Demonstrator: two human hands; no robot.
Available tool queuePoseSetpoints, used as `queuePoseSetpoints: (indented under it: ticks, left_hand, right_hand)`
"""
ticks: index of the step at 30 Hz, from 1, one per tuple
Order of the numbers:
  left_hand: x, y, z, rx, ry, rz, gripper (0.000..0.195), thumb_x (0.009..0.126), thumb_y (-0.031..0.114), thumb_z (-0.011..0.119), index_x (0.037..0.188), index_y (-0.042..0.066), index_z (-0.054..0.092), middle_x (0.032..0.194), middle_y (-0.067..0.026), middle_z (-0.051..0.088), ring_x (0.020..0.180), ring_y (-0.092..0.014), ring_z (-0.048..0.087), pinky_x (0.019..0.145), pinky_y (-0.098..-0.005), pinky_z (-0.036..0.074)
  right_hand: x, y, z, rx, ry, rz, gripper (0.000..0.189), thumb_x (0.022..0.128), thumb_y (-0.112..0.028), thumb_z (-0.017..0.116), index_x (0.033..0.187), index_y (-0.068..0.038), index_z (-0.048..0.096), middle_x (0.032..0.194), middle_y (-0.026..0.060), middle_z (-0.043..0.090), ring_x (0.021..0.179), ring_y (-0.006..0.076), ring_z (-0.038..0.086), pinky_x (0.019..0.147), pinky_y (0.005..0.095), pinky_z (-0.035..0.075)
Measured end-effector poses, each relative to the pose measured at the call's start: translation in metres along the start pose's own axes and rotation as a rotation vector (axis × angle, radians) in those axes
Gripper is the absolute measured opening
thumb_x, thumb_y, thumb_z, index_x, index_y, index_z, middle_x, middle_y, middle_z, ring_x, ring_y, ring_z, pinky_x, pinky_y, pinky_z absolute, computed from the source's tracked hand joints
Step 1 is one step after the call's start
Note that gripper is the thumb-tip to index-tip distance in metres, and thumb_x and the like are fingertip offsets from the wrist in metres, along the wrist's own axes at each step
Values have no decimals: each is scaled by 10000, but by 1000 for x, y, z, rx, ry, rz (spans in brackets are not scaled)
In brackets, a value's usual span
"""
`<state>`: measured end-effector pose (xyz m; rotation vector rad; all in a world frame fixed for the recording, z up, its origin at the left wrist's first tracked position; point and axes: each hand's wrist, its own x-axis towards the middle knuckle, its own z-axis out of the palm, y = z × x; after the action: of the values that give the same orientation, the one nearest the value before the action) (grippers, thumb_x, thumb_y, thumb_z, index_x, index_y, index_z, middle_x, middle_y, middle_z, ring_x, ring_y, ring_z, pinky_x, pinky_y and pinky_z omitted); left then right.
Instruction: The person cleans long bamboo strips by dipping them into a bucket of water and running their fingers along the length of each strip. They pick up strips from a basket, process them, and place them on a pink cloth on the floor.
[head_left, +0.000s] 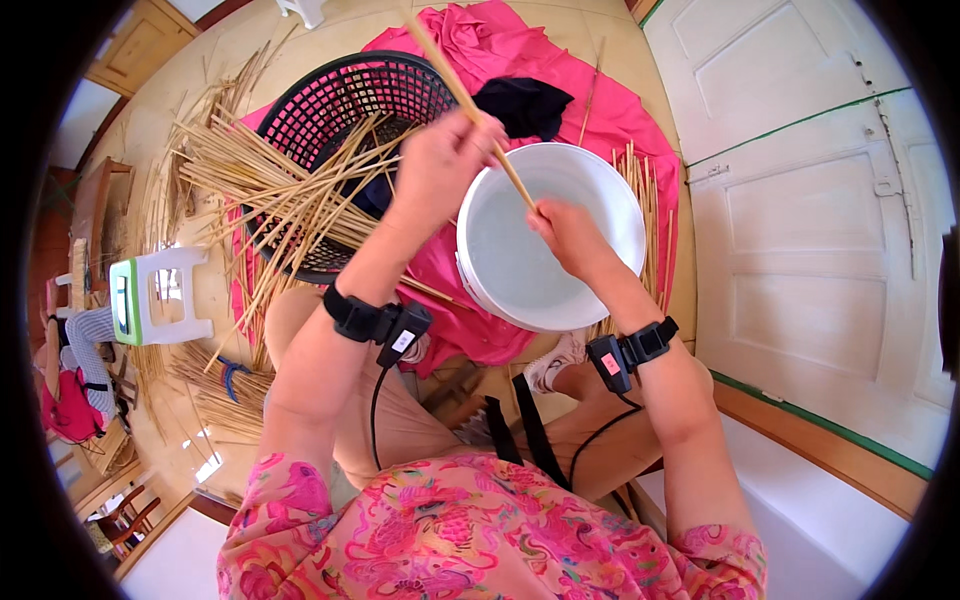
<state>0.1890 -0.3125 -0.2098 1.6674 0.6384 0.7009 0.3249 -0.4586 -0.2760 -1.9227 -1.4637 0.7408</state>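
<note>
A long straw-coloured stalk (517, 181) slants across the view, passing through both of my hands. My left hand (450, 161) grips it farther up, between the black basket and the bucket. Over the white plastic bucket (459, 259), my right hand (568, 234) holds the lower end of the stalk. Water (525, 259) appears to fill part of the bucket. To the left, a black plastic mesh basket (300, 112) carries many loose stalks (292, 187), which jut over its rim in a criss-crossed heap. The stalk's far end runs towards the top of the view and blurs.
A pink cloth (615, 124) lies under basket and bucket, with a dark cloth (525, 105) on it. More stalks (637, 195) lie right of the bucket. A white-and-green stool (161, 292) bears a phone. Another person (79, 375) sits far left; white doors (810, 225) stand right.
</note>
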Motion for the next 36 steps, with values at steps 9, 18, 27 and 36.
queuePoseSetpoints:
  ticks: [9, 18, 27, 36]
  left_hand:
    - [12, -8, -20, -105, 189, -83, 213, 919, 202, 552, 924, 0, 622, 788, -62, 653, 631, -81, 583, 598, -200, 480]
    - [1, -11, 6, 89, 171, -42, 200, 893, 216, 597, 881, 21, 639, 728, -21, 636, 584, -44, 559, 519, -178, 444]
    - [22, -6, -45, -158, 413, -46, 237, 896, 230, 595, 796, 16, 619, 685, -35, 624, 557, -56, 546, 515, -178, 446]
    - [-13, -23, 20, 56, -86, -38, 201, 915, 157, 551, 914, -35, 609, 769, -67, 641, 663, -92, 617, 609, -219, 518]
  right_hand:
    - [-4, 19, 10, -98, -73, 60, 202, 915, -189, 483, 877, 2, 533, 814, 217, 582, 781, 410, 548, 671, 470, 424]
    - [5, 7, 17, -118, -9, -17, 196, 913, -181, 478, 860, 3, 516, 829, 221, 574, 798, 411, 542, 679, 476, 419]
    - [-9, 36, 12, -225, -170, 128, 192, 913, -176, 473, 881, 2, 538, 829, 223, 594, 803, 409, 558, 693, 473, 434]
    - [6, 25, 24, -70, 25, -9, 181, 881, -165, 499, 889, 5, 560, 831, 229, 600, 800, 413, 564, 699, 469, 440]
